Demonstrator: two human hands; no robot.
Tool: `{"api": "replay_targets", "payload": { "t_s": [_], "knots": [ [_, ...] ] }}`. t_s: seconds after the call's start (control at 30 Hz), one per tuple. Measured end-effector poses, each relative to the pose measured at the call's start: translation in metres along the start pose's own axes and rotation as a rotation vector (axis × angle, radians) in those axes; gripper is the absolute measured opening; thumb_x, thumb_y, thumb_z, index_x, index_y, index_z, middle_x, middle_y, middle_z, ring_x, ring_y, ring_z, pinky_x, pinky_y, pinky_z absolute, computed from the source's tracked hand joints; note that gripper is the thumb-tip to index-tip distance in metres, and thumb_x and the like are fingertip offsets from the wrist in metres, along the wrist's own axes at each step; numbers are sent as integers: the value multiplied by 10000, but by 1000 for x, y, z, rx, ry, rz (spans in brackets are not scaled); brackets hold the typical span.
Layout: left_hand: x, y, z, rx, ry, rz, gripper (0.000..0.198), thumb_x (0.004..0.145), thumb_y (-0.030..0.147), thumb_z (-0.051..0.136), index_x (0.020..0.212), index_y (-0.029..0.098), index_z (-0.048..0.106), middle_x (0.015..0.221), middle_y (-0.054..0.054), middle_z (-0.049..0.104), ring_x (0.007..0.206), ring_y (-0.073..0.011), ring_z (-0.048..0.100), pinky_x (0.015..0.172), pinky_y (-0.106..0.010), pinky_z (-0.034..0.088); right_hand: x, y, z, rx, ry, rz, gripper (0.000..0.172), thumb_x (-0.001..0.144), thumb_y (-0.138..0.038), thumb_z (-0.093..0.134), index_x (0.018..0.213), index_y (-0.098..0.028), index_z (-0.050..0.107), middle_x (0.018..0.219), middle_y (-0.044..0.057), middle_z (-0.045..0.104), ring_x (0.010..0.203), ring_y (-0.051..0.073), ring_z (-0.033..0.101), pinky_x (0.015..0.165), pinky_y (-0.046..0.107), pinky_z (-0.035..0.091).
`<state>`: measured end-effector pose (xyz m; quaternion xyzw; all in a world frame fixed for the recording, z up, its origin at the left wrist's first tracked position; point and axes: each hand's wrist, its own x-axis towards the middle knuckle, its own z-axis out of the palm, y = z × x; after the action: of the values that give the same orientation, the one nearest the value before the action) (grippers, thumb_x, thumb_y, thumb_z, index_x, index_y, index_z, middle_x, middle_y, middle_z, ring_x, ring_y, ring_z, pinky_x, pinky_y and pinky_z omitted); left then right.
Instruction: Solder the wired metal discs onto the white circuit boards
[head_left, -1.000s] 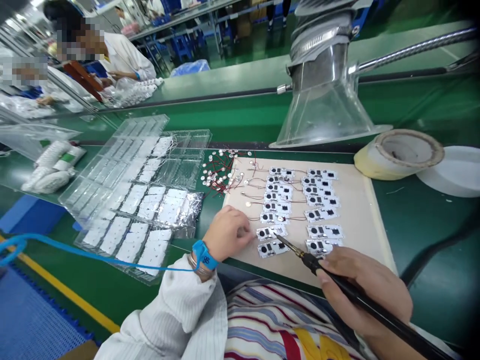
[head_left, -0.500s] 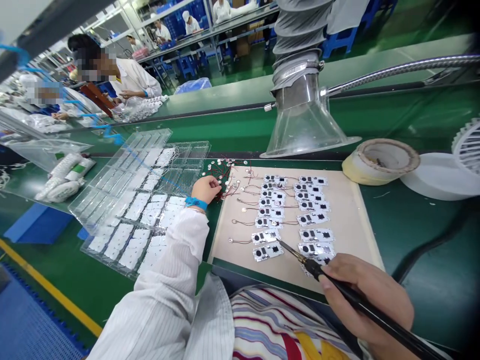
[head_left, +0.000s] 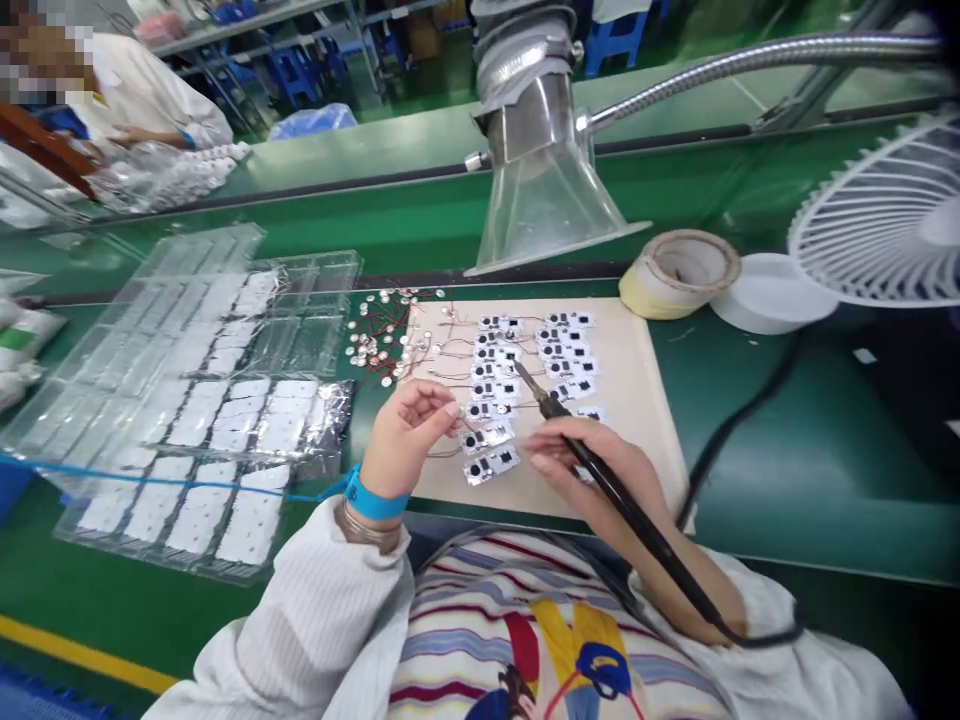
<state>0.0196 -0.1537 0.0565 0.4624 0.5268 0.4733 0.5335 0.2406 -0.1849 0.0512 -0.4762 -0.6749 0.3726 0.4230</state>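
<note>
My right hand (head_left: 592, 465) is shut on a black soldering iron (head_left: 622, 490), and its fine tip points up over the middle rows of boards. Those small white circuit boards (head_left: 487, 450) with black parts lie in rows on a beige work board (head_left: 630, 400). My left hand (head_left: 409, 430) hovers at the front left of them, fingers curled, with nothing visible in them. A heap of wired metal discs (head_left: 382, 335) lies just left of the beige board. A blue wrist strap (head_left: 375, 497) circles my left wrist.
Clear plastic trays with white pads (head_left: 210, 450) lie to the left. Behind stand a transparent fume hood (head_left: 544, 190), a tape roll (head_left: 679, 272), a white dish (head_left: 769, 292) and a white fan (head_left: 877, 220). A co-worker (head_left: 142, 100) works at the far left.
My left hand has moved from the disc heap to the front boards. My right hand and the iron have shifted left over the boards. The view has swung, moving everything leftward.
</note>
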Motion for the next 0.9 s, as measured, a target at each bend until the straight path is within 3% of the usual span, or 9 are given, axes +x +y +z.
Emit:
{"api": "replay_targets", "payload": {
  "t_s": [0.13, 0.5, 0.73, 0.9],
  "knots": [
    [-13, -2, 17, 10, -20, -1, 223, 737, 323, 745, 906, 190, 687, 806, -19, 708, 642, -112, 654, 635, -249, 574, -2, 1, 8, 164, 84, 56, 339, 750, -260, 745, 1043, -225, 577, 972, 57, 699, 830, 191, 710, 661, 285, 620],
    [-20, 0, 20, 33, -83, -42, 167, 726, 258, 762, 847, 170, 687, 722, -4, 696, 629, -100, 664, 620, -184, 560, -4, -6, 10, 330, 212, -90, 368, 771, -103, 722, 1060, -263, 560, 1021, 22, 672, 877, 173, 710, 725, 289, 620],
    [-24, 0, 24, -30, -107, -78, 160, 714, 221, 767, 815, 168, 654, 683, 14, 670, 615, -92, 655, 602, -174, 540, -5, -6, 13, 307, 323, -3, 301, 770, -141, 746, 998, -255, 585, 947, 0, 693, 817, 153, 712, 733, 266, 616],
    [-24, -7, 26, -87, -38, -65, 176, 731, 231, 755, 830, 169, 624, 680, 18, 667, 616, -99, 661, 609, -188, 537, -4, -2, 13, 212, 365, 29, 262, 773, -199, 757, 979, -249, 603, 950, 7, 703, 788, 152, 708, 720, 279, 614]
  ]
}}
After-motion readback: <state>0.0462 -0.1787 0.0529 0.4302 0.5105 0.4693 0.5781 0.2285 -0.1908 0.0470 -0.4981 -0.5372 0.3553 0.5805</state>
